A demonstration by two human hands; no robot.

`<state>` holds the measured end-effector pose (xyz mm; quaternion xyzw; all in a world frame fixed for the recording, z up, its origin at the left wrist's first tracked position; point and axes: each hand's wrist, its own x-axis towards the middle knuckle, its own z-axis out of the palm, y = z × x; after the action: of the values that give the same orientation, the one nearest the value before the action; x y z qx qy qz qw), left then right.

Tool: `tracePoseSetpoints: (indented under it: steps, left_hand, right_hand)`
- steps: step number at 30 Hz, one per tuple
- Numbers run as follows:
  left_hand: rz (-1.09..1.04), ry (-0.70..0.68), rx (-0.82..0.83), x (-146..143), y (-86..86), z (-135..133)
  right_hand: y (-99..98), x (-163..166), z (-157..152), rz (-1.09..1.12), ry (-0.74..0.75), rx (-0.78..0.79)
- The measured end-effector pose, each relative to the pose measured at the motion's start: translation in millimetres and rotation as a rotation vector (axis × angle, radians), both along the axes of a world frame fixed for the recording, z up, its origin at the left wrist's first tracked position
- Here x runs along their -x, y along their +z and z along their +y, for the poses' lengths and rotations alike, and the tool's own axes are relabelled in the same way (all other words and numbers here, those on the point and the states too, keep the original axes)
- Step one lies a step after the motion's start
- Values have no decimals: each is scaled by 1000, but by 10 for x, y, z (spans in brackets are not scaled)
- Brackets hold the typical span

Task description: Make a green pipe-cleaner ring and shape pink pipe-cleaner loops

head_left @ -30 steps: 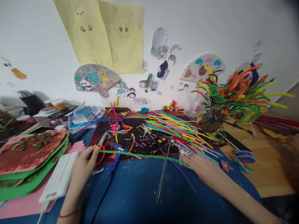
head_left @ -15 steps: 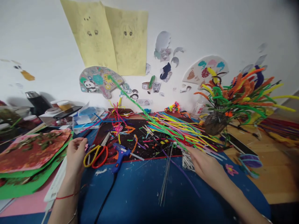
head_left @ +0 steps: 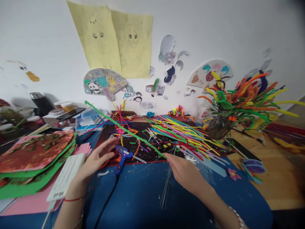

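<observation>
A long green pipe cleaner [head_left: 124, 128] slants up and to the left from my right hand [head_left: 184, 171], whose fingers pinch its lower end. My left hand [head_left: 98, 159] hovers over the scissors, fingers apart and holding nothing; it hides most of the scissors. Just right of that hand lies a blue hot glue gun [head_left: 122, 159] with a clear glue stick in its back. Thin bare wires [head_left: 166, 187] lie on the blue table below my right hand. Behind it is a heap of colourful pipe cleaners [head_left: 183, 130] on a dark mat [head_left: 152, 156].
A white power strip [head_left: 68, 173] and painted sheets [head_left: 35, 152] lie at the left. A vase of pipe-cleaner stems [head_left: 220, 125] stands at the right, near a phone [head_left: 244, 149]. A small pink flower [head_left: 233, 174] sits on the blue tabletop [head_left: 133, 203].
My right hand has moved left, bringing the green pipe cleaner lower and further left. My left hand has shifted right over the scissors, with its fingers now spread.
</observation>
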<state>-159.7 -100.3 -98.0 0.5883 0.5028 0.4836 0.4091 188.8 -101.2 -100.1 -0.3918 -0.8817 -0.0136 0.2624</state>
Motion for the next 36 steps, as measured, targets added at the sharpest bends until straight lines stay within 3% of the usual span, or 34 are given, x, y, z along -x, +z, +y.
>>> tracePoseSetpoints:
  steps: [2, 3, 6, 9, 15, 24, 30, 36]
  left_hand:
    - [-39, -227, 56, -329, 39, -117]
    - [-74, -251, 55, -510, 45, -159]
    - [-98, -233, 69, -982, 33, -226]
    - [-210, -94, 87, -1179, 6, -270]
    - [-360, 135, 67, -1092, -81, -396]
    - [-373, 210, 100, -1107, -254, -449]
    - [-488, 279, 143, -1035, -382, -499]
    - [-529, 277, 184, -1014, -394, -477]
  right_hand:
    - [23, 111, -47, -3, 35, 46]
    - [38, 160, -70, -17, 50, 63]
    - [87, 233, -133, -59, 69, 97]
    - [119, 139, -178, -52, 66, 143]
    - [56, -244, -296, -21, 17, 159]
    - [-108, -310, -422, 17, 14, 196]
    - [-268, -532, -412, -12, -34, 273]
    - [-414, -590, -399, 15, -51, 283]
